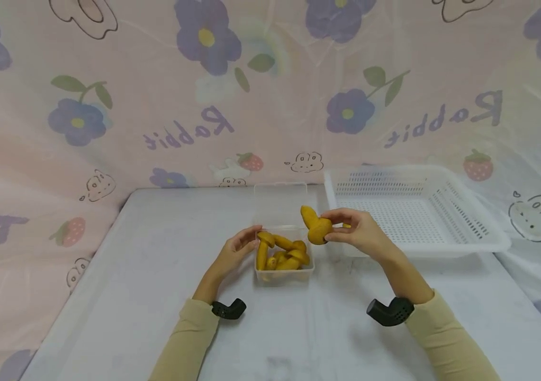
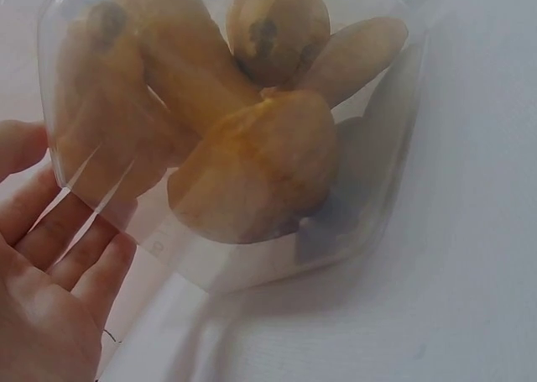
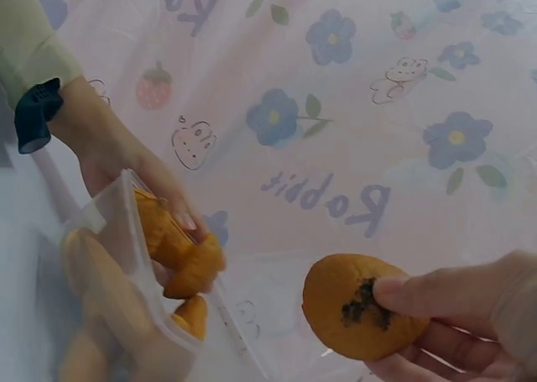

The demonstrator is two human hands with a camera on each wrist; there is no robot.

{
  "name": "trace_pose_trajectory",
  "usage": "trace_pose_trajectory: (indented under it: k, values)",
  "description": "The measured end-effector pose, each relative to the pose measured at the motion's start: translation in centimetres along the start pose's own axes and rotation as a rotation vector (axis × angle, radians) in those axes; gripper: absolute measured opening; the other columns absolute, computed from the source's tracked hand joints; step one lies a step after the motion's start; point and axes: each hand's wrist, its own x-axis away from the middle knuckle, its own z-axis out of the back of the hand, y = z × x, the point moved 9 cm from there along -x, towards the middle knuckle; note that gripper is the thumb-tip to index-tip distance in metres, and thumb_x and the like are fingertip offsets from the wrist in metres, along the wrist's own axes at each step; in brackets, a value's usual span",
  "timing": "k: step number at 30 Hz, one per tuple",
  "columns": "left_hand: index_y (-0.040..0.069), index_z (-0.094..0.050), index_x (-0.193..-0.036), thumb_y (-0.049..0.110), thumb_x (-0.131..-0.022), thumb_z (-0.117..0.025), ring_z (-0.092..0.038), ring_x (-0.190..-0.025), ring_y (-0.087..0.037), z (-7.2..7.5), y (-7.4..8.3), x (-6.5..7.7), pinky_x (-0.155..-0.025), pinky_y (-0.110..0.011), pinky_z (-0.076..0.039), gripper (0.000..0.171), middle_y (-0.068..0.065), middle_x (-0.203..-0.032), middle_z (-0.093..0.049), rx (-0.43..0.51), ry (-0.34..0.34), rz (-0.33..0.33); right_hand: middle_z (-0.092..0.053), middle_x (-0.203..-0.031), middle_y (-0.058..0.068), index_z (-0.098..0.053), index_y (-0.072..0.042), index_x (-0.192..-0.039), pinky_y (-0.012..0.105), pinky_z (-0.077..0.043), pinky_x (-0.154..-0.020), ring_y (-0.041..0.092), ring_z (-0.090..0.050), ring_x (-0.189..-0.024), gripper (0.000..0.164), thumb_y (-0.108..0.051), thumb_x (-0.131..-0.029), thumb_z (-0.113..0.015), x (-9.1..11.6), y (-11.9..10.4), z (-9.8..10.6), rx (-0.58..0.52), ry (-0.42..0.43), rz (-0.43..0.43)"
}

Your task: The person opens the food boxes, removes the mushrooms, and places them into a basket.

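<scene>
A yellow mushroom (image 1: pixel 319 230) with a rounded cap is pinched between the thumb and fingers of my right hand (image 1: pixel 358 233), raised above the right rim of a clear plastic box (image 1: pixel 283 279). In the right wrist view, a dark patch marks the cap of that mushroom (image 3: pixel 348 302), beside the thumb. Several more yellow mushrooms (image 1: pixel 294 260) lie piled inside the box. My left hand (image 1: pixel 232 255) rests against the box's left side. In the left wrist view, the extended fingers (image 2: pixel 80 252) touch the outside of its wall.
A white perforated basket (image 1: pixel 466 246) stands at the right rear. The box's clear lid (image 1: pixel 280 198) stands up behind it. A small yellow bit (image 1: pixel 346 226) shows beside my right fingers, too hidden to tell. A patterned curtain (image 1: pixel 270 106) closes off the white table's back.
</scene>
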Motion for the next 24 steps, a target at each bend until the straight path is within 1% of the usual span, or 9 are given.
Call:
trace_pose_trajectory:
  k: [2,5,9,12,15,17,20,22,24]
  values:
    - [-0.001,-0.04,-0.143,0.015,-0.101,-0.049,-0.041,-0.138,-0.036,0.0,0.0,0.0,-0.106,-0.01,-0.04,0.046,-0.023,-0.148,-0.044,0.0,-0.001,-0.003,-0.066,-0.105,-0.014,-0.056,0.01,-0.122,0.015,-0.057,-0.079,0.0,-0.063,-0.095,0.045,-0.005,-0.083,-0.072,0.1,0.0,0.8,0.003,0.028,0.008]
    - [-0.002,-0.04,-0.143,0.014,-0.101,-0.049,-0.042,-0.138,-0.036,-0.1,0.0,0.0,-0.105,-0.01,-0.041,0.046,-0.024,-0.148,-0.044,0.006,-0.006,-0.004,-0.066,-0.101,-0.021,-0.058,0.007,-0.121,0.014,-0.056,-0.078,-0.001,-0.063,-0.094,0.041,-0.004,-0.084,-0.072,0.2,0.3,2.2,-0.001,0.077,0.021]
    - [-0.003,-0.039,-0.143,0.009,-0.1,-0.048,-0.041,-0.137,-0.039,-0.3,-0.1,0.3,-0.108,-0.015,-0.042,0.045,-0.025,-0.148,-0.043,0.009,-0.011,-0.001,-0.067,-0.101,-0.023,-0.06,0.002,-0.12,0.012,-0.055,-0.081,-0.003,-0.063,-0.096,0.037,-0.005,-0.086,-0.071,0.1,1.2,4.0,-0.014,0.124,0.007]
    - [-0.003,-0.039,-0.143,0.009,-0.1,-0.047,-0.04,-0.138,-0.039,-0.5,-0.3,0.5,-0.108,-0.016,-0.042,0.045,-0.024,-0.149,-0.042,0.014,-0.015,0.011,-0.066,-0.099,-0.024,-0.059,0.001,-0.123,0.009,-0.053,-0.083,-0.005,-0.063,-0.096,0.039,-0.008,-0.087,-0.07,-0.1,2.2,5.3,-0.015,0.151,-0.036]
    - [-0.001,-0.039,-0.144,0.011,-0.101,-0.047,-0.042,-0.138,-0.035,-0.6,-0.3,0.6,-0.108,-0.014,-0.041,0.046,-0.023,-0.149,-0.043,0.006,-0.019,0.016,-0.065,-0.098,-0.026,-0.056,0.002,-0.126,0.006,-0.051,-0.085,-0.006,-0.062,-0.095,0.044,-0.013,-0.087,-0.07,-0.4,3.0,6.7,-0.003,0.17,-0.086]
    - [0.0,-0.04,-0.144,0.012,-0.101,-0.047,-0.045,-0.137,-0.029,-0.6,-0.4,0.5,-0.108,-0.014,-0.042,0.045,-0.022,-0.149,-0.044,-0.008,-0.014,0.018,-0.064,-0.098,-0.026,-0.054,0.002,-0.128,0.005,-0.05,-0.086,-0.006,-0.062,-0.094,0.046,-0.015,-0.088,-0.07,-0.8,3.5,7.5,-0.004,0.175,-0.116]
    - [0.002,-0.04,-0.144,0.011,-0.101,-0.046,-0.047,-0.135,-0.023,-0.4,-0.3,0.3,-0.11,-0.023,-0.043,0.044,-0.02,-0.148,-0.045,-0.025,-0.001,0.015,-0.064,-0.099,-0.025,-0.05,0.004,-0.13,0.006,-0.05,-0.085,-0.006,-0.063,-0.093,0.048,-0.013,-0.089,-0.069,-1.6,4.0,8.4,-0.039,0.175,-0.146]
    - [0.002,-0.041,-0.144,0.009,-0.101,-0.046,-0.047,-0.135,-0.025,-0.2,-0.2,0.2,-0.112,-0.03,-0.043,0.043,-0.021,-0.148,-0.045,-0.036,0.005,0.008,-0.063,-0.099,-0.024,-0.047,0.006,-0.132,0.006,-0.051,-0.085,-0.007,-0.063,-0.092,0.05,-0.011,-0.089,-0.068,-2.2,4.2,8.9,-0.052,0.173,-0.157]
    - [0.0,-0.041,-0.143,0.008,-0.101,-0.046,-0.045,-0.136,-0.032,-0.1,0.0,0.2,-0.112,-0.034,-0.042,0.043,-0.022,-0.148,-0.045,-0.034,0.005,0.001,-0.062,-0.099,-0.024,-0.044,0.008,-0.135,0.007,-0.052,-0.084,-0.009,-0.062,-0.092,0.053,-0.009,-0.09,-0.067,-2.7,4.5,9.3,-0.057,0.173,-0.172]
